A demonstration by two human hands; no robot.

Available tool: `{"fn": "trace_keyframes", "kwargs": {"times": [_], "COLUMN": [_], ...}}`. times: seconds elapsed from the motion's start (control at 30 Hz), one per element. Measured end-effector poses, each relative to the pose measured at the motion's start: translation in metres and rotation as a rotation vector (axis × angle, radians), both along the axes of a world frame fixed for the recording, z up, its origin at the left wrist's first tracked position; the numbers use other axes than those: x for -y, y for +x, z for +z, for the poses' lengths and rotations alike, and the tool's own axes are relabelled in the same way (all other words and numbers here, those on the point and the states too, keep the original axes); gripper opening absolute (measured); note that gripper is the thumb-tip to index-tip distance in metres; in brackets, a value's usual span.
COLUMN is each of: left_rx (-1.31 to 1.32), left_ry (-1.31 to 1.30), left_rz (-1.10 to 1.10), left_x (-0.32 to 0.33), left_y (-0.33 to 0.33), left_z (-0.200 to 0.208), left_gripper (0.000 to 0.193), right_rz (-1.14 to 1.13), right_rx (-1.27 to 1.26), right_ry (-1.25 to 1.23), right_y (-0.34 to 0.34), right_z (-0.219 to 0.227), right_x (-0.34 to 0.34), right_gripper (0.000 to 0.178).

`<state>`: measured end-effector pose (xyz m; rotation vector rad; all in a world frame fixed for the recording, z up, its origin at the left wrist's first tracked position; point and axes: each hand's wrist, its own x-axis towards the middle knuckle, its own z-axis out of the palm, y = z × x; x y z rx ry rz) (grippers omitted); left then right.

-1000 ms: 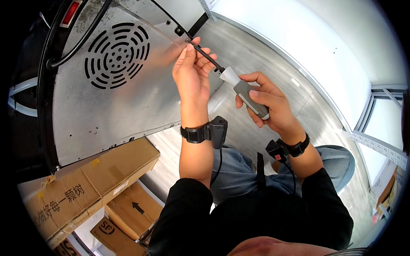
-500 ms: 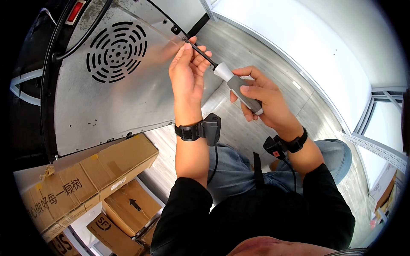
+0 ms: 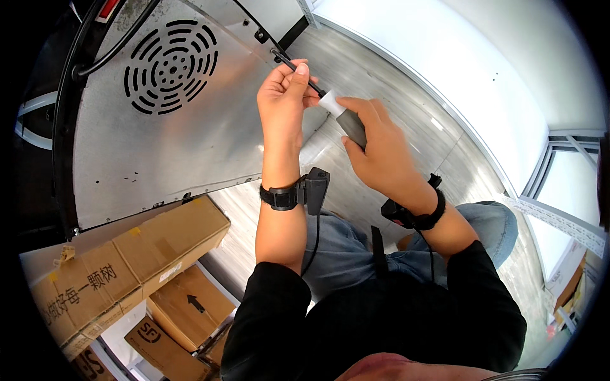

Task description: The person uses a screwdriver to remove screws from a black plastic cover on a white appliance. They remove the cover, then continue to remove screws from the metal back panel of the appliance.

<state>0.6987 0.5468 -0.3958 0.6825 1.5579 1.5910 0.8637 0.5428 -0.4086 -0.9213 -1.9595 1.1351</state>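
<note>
A screwdriver [image 3: 349, 126] with a grey and white handle and a long dark shaft slants up to the left. My right hand [image 3: 381, 152] is wrapped over its handle, knuckles upward. Thumb and fingers of my left hand [image 3: 287, 89] pinch the shaft partway along. The shaft's tip reaches a small dark bracket [image 3: 276, 56] on the edge of a large metal panel [image 3: 216, 140]. Whether a screw sits at the tip is too small to tell. Round slotted vents [image 3: 170, 68] are cut in the panel. Each wrist wears a black strapped device.
Cardboard boxes [image 3: 171, 238] are stacked at the lower left, beside the panel's lower edge. A black cable [image 3: 121, 51] loops over the panel's upper left. Grey wood-look floor [image 3: 356, 57] lies beyond my hands. White metal shelving [image 3: 565, 222] stands along the right.
My right hand has turned over the handle, its back now facing up. My left fingers have slid down the shaft toward the handle, away from the tip. The view has shifted slightly.
</note>
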Motion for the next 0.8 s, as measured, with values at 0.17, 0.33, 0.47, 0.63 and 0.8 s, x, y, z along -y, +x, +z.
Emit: {"fn": "trace_keyframes", "kwargs": {"times": [0.17,0.33,0.47,0.63,0.8], "left_rx": [-0.007,0.046,0.091,0.03,0.0], "left_ry": [-0.005,0.008,0.0,0.031,0.081], "left_rz": [-0.012,-0.023,-0.047,0.072,0.126], "left_x": [0.001,0.002,0.002,0.0,-0.004], "left_y": [-0.004,-0.004,-0.006,-0.007,-0.011], "left_z": [0.003,0.006,0.009,0.006,-0.001], "left_gripper": [0.021,0.02,0.023,0.026,0.025], "right_rz": [0.077,0.432,0.315,0.005,-0.007], "right_rx": [-0.161,-0.605,-0.339,-0.042,-0.016], "right_ry": [-0.409,-1.239,-0.976,-0.229,-0.118], "right_y": [0.001,0.013,0.008,-0.001,-0.007], "right_z": [-0.001,-0.004,-0.006,-0.006,-0.009], "right_x": [-0.001,-0.018,-0.01,0.006,0.004], "right_gripper": [0.049,0.047,0.046,0.05,0.051]}}
